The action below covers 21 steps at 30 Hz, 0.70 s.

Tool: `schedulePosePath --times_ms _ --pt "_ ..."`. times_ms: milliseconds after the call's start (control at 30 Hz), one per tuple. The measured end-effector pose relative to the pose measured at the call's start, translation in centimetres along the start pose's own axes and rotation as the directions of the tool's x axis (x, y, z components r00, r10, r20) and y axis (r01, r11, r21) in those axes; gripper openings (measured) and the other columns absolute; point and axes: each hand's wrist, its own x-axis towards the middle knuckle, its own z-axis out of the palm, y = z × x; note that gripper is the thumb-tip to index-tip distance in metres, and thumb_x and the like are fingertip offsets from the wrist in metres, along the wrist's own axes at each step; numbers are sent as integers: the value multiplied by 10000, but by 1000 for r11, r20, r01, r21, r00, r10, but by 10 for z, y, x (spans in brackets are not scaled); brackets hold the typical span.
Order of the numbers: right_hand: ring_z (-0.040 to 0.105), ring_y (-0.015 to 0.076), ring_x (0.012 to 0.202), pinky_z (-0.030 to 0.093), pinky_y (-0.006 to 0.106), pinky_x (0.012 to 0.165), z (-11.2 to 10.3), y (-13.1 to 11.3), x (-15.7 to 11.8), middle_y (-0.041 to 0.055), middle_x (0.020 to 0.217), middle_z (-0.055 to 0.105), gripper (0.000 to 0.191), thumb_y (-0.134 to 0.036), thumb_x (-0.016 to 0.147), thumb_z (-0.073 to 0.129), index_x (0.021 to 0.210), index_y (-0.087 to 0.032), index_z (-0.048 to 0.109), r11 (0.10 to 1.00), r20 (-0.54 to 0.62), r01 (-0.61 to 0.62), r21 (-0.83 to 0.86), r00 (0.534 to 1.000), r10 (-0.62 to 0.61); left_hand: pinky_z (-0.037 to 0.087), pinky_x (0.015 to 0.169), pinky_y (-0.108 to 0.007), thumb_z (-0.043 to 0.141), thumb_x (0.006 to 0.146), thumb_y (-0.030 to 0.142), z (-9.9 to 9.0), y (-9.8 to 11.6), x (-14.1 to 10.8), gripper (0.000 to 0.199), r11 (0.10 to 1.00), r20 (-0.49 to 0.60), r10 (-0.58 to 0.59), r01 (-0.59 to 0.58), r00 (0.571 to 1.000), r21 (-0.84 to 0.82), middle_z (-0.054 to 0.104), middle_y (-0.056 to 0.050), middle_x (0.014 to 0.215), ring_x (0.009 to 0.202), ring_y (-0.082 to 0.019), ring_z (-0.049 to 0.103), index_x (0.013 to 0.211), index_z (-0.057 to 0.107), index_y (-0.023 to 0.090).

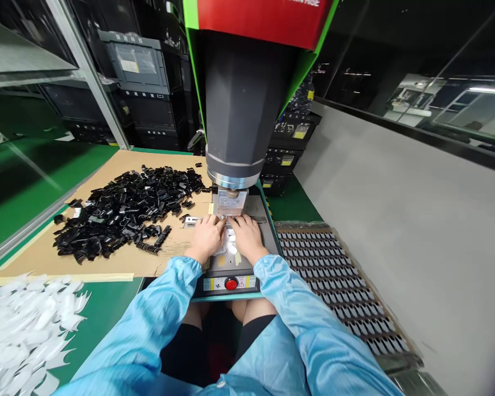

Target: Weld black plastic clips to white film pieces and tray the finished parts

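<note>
Under the head of a bench press [233,202], my left hand [207,236] and my right hand [248,237] meet at a metal fixture bar [190,220] on the press base. Both sets of fingers are bent and closed, tips nearly touching each other just in front of the clear block on the press head. Whatever they hold at the fixture is too small and covered to name. Several flat white pieces [231,242] lie on the base between my hands. A red button [231,284] sits on the front panel below them.
Left of the press, small black plastic parts [127,212] are heaped on cardboard [177,247]. Nearer, thin white pieces [25,335] form another heap. At the right stands a tray [346,291] with rows of parts. Stacked crates [142,66] are behind.
</note>
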Motion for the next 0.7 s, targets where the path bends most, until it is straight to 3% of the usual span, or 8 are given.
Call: schedulePosePath --times_ms 167,300,400,500,567,700 --pt "432 353 1391 379 487 1120 -6 3 0 157 1483 607 558 -131 984 525 1533 -208 585 999 7 37 -4 999 -37 427 976 -504 519 1057 388 -9 5 -10 419 999 -14 -30 29 999 -44 641 -173 1276 1209 -360 544 1407 659 207" --pt "478 344 1327 410 467 1083 -2 -3 0 152 1419 634 551 -87 943 545 1474 -203 636 996 -54 28 85 998 -23 416 1039 -499 552 1052 421 -21 -23 -49 407 993 -56 -77 71 996 -96 635 -146 1383 1268 -345 541 1396 647 226" --pt "531 318 1229 432 457 1067 3 -27 3 134 1323 678 445 -142 993 526 1413 -194 662 973 -102 90 213 992 -69 417 1014 -505 567 1042 456 -29 -66 -87 410 968 -94 -251 247 963 -48 655 -154 1353 1256 -361 548 1357 657 211" --pt "540 301 1223 430 446 1097 7 -64 21 118 1314 683 409 -212 1019 548 1418 -206 638 936 -93 181 303 983 -160 413 960 -508 572 1032 494 -32 -104 -113 415 897 -147 -436 442 888 10 679 -162 1289 1210 -380 555 1299 674 194" --pt "523 299 1265 412 444 1129 10 -88 42 120 1356 664 445 -241 1005 592 1449 -208 603 932 -54 187 310 982 -179 404 926 -503 568 1029 515 -31 -118 -120 403 869 -154 -484 494 861 34 699 -159 1228 1172 -385 562 1246 685 196" --pt "504 309 1308 393 446 1131 22 -123 88 138 1409 627 542 -309 979 647 1499 -201 541 965 68 98 241 991 -118 378 891 -498 557 1032 465 -28 -123 -118 307 866 -135 -487 497 863 53 729 -140 1111 1111 -375 571 1127 691 206"
